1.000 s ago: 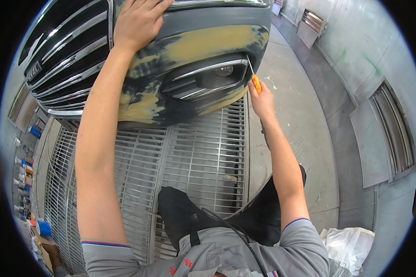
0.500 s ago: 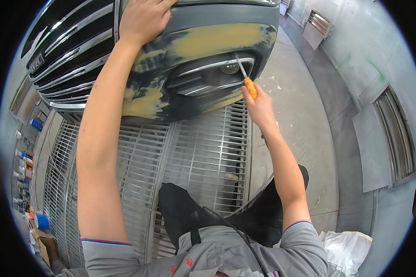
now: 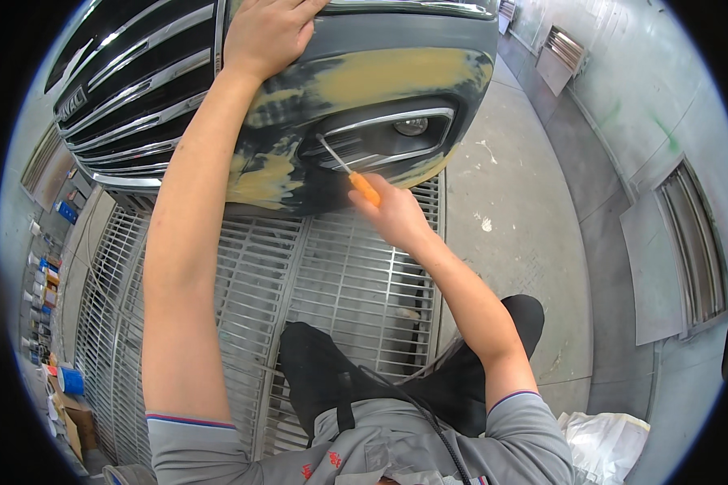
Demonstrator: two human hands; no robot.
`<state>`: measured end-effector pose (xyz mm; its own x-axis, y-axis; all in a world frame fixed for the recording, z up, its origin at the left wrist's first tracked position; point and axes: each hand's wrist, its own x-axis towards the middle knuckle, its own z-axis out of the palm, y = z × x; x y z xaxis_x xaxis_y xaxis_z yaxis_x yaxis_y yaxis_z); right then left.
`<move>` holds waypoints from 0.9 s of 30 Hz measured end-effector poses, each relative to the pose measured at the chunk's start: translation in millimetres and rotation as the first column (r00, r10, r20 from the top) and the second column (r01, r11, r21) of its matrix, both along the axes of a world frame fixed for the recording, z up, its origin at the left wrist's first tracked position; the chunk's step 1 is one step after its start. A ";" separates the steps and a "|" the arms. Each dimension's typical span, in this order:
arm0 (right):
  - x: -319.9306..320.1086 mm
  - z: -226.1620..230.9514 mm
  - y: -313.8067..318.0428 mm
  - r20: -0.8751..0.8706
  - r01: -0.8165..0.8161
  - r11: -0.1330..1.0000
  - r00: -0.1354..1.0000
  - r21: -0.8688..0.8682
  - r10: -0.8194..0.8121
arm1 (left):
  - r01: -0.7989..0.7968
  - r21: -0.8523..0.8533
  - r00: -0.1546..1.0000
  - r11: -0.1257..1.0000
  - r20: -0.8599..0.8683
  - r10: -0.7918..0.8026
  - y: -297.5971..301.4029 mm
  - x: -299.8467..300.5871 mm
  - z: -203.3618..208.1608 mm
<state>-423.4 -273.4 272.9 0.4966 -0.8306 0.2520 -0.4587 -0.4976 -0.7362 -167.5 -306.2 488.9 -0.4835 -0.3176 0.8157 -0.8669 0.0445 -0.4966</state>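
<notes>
In my right hand (image 3: 392, 214) is a screwdriver (image 3: 364, 187) with an orange handle, the fingers wrapped round it. Its thin metal shaft points up and left, the tip at the left end of the chrome-trimmed fog lamp recess (image 3: 368, 145). This recess sits in a dark car bumper (image 3: 412, 36) with dull yellowish filler patches (image 3: 380, 77) around it. My left hand (image 3: 268, 36) rests flat on the upper bumper beside the grille, fingers stretched out, their tips partly cut off by the upper picture edge. A round clear lamp (image 3: 411, 126) shows at the recess's right end.
A black grille with chrome bars (image 3: 129, 89) stands at the left. Metal floor grating (image 3: 348, 275) lies under the bumper, concrete floor (image 3: 518, 226) to its right. Cans and boxes (image 3: 44, 291) line the left side; a louvred wall vent (image 3: 692, 242) and plastic sheeting (image 3: 603, 440) are at right.
My right hand has moved left with the screwdriver, its tip going from the recess's right end to its left end. My left hand stays on the bumper; the view has shifted slightly.
</notes>
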 end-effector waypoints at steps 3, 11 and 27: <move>3.2 3.0 -0.2 -0.018 -0.011 1.000 1.000 0.002 0.011 | -0.001 -0.005 1.000 1.000 -0.001 0.001 -1.0 1.3 -0.8; -4.5 13.6 -1.9 -0.009 0.079 0.997 0.997 -0.007 -0.079 | 0.026 -0.007 1.000 1.000 -0.003 -0.026 -0.8 1.5 -0.2; -95.7 15.7 -81.3 0.074 0.391 0.897 0.920 -0.204 -0.384 | 0.039 -0.007 0.999 0.999 -0.013 -0.039 2.7 -0.4 1.2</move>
